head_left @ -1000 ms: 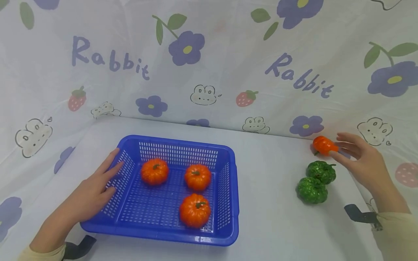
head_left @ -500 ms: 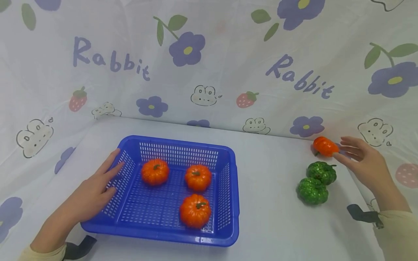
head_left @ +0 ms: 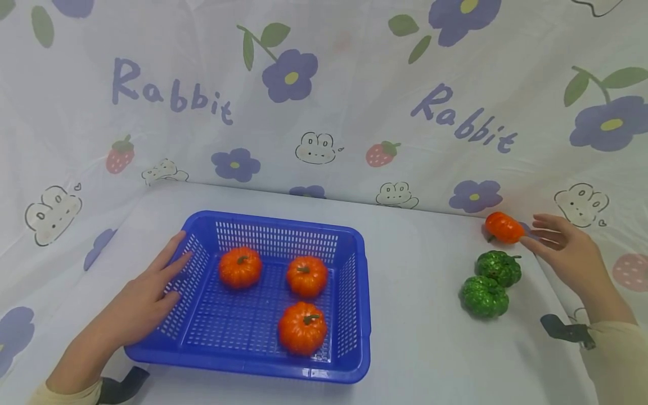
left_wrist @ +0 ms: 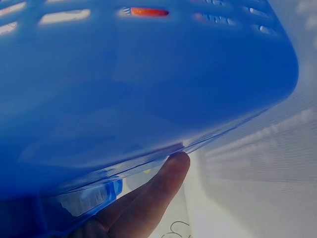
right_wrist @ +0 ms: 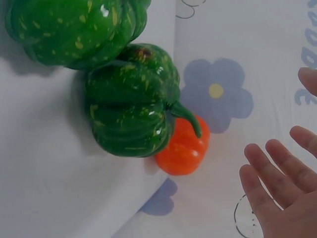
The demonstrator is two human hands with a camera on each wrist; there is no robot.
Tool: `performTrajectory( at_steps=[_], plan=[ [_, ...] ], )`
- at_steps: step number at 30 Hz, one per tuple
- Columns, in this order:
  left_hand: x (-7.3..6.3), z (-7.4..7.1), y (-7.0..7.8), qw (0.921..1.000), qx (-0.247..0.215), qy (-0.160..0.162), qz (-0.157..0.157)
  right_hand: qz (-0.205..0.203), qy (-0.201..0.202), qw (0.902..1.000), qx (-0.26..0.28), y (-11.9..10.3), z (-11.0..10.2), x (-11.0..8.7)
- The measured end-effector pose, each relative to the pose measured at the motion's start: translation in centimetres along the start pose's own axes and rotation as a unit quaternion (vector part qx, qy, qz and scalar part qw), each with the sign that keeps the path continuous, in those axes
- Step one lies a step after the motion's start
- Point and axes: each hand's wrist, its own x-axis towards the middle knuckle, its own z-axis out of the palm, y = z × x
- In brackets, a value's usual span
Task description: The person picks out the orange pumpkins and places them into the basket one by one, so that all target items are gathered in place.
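Note:
My left hand [head_left: 144,301] lies over the left rim of a blue plastic basket [head_left: 243,368], fingers spread and mostly straight. In the left wrist view, a fingertip touches the rim's edge. Three small orange pumpkins lie in the basket: one at the left [head_left: 240,268], one at the back right [head_left: 306,276], one at the front right [head_left: 302,328]. My right hand [head_left: 572,250] hovers with loose fingers just right of another orange pumpkin [head_left: 503,228], which lies on its side. The right wrist view shows its visible fingers apart from that pumpkin [right_wrist: 183,151].
Two speckled green pumpkins sit touching on the white tabletop [head_left: 415,292], one in front [head_left: 484,296] and one behind [head_left: 498,267]. They stand just in front of the loose orange pumpkin. A patterned cloth [head_left: 349,101] rises behind the table.
My right hand has drawn back slightly to the right, away from the loose orange pumpkin. That pumpkin stays nearly in place. My left hand and the basket have not visibly moved.

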Motion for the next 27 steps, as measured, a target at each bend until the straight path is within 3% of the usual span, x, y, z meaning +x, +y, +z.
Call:
performTrajectory(
  at_steps=[9,27],
  plan=[
    [0.0,0.0,-0.1,0.9999,0.002,-0.005,-0.009,-0.005,-0.015,0.9999,0.001,0.8,0.0,1.3],
    [0.0,-0.2,0.0,1.0,0.001,-0.007,-0.007,0.024,-0.027,0.9993,-0.004,2.1,0.4,2.5]
  ],
)
